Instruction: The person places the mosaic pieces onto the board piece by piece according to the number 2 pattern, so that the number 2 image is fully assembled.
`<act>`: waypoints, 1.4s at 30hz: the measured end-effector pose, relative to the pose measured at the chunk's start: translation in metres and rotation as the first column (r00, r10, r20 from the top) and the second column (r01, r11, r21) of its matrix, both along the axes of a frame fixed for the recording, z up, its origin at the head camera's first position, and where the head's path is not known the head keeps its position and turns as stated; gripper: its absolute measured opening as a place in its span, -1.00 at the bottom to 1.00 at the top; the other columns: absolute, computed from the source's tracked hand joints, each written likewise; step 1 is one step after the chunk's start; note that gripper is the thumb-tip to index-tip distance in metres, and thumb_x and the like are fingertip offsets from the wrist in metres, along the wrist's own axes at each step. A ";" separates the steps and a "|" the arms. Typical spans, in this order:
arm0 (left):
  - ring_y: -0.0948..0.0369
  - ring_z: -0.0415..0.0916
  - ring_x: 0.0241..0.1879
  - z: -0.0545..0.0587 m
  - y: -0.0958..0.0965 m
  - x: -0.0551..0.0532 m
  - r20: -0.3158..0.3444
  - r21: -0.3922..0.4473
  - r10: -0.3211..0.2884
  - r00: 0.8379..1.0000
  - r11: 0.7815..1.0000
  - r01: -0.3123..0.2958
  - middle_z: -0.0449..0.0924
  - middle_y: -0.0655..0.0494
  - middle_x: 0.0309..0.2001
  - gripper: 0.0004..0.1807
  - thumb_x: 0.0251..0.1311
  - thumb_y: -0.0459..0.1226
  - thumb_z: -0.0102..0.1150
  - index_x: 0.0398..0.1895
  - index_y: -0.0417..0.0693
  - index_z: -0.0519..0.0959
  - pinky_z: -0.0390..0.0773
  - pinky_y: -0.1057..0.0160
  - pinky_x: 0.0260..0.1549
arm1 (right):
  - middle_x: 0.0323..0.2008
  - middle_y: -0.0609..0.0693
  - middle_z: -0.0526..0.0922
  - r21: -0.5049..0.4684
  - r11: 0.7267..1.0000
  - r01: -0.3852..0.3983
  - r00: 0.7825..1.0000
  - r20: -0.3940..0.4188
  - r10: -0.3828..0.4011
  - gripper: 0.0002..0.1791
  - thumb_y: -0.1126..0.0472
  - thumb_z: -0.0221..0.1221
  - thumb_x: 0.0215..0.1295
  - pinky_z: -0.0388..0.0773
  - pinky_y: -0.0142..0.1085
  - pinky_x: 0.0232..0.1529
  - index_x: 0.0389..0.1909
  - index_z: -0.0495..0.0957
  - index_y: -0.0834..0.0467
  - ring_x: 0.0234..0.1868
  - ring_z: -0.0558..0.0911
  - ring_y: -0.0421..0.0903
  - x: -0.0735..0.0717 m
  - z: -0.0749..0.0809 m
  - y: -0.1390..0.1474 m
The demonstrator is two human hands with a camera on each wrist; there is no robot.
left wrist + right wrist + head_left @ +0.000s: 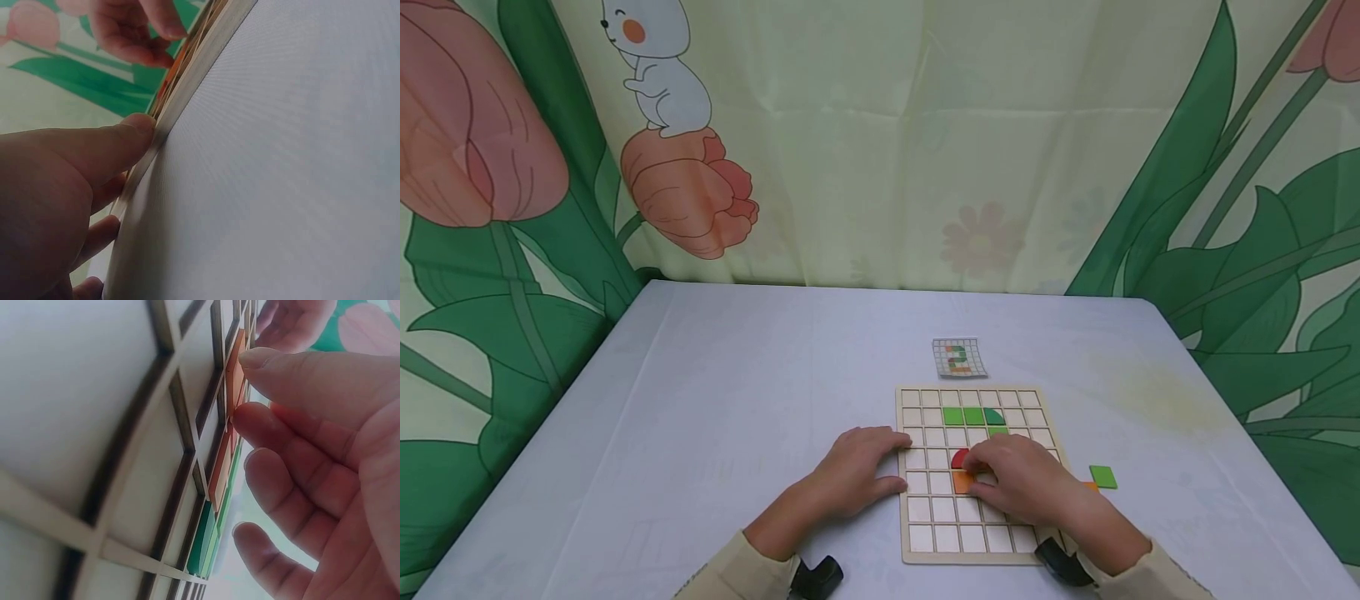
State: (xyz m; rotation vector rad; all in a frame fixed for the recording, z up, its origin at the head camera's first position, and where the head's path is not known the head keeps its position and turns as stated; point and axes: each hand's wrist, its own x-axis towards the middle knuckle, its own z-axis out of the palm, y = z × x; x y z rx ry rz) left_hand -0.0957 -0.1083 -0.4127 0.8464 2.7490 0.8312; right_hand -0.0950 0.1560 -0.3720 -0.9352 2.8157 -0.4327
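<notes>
A wooden grid board [970, 559] lies flat on the table. My left hand [859, 471] rests against its left edge, thumb and fingertips touching the rim. Over the middle of the board is my right hand [1026, 479], its thumb and forefinger apart at an orange tile [961, 482] set in a cell; I see nothing pinched between them. Just above that tile sits a red rounded tile [958, 458], partly covered by the fingers. Higher up, a row holds two green square tiles [962, 416] and a dark green rounded tile [993, 417]. Another green tile [997, 431] shows below them.
A small card with a gridded colour pattern [959, 358] lies beyond the board. To the board's right is a loose green tile [1103, 477], with an orange tile [1091, 486] partly hidden by my right wrist. A white cloth [737, 375] covers the table.
</notes>
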 end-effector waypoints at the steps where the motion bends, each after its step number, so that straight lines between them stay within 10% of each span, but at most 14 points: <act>1: 0.11 0.37 0.30 0.000 0.000 0.000 0.002 0.000 0.001 1.000 1.000 -0.001 0.54 0.11 0.21 -0.44 0.24 -0.13 0.38 0.28 -0.03 0.50 0.30 -0.06 0.29 | -0.33 -0.28 0.61 -0.003 1.000 -0.005 1.000 -0.002 0.005 -0.89 0.16 0.41 0.16 0.57 -0.15 -0.15 -0.31 0.68 -0.01 -0.26 0.56 -0.20 0.000 0.000 0.000; 27: 0.08 0.36 0.31 0.001 -0.001 0.000 0.004 -0.001 0.004 1.000 1.000 -0.004 0.54 0.09 0.22 -0.45 0.25 -0.13 0.36 0.29 -0.03 0.49 0.28 -0.11 0.29 | -0.17 -0.17 0.65 -0.015 0.993 0.119 0.990 0.073 -0.117 -0.68 0.13 0.45 0.12 0.58 -0.10 -0.10 -0.10 0.68 0.05 -0.21 0.55 -0.15 -0.005 0.016 0.018; 42: 0.09 0.37 0.31 -0.001 0.000 0.000 0.003 0.000 0.002 1.000 1.000 -0.002 0.54 0.09 0.22 -0.44 0.25 -0.13 0.37 0.29 -0.04 0.49 0.28 -0.10 0.29 | -0.03 0.07 0.65 0.019 0.940 0.341 0.935 0.102 -0.341 -0.48 0.12 0.47 0.10 0.58 0.13 -0.03 0.11 0.64 0.13 -0.04 0.59 0.08 -0.001 0.019 0.052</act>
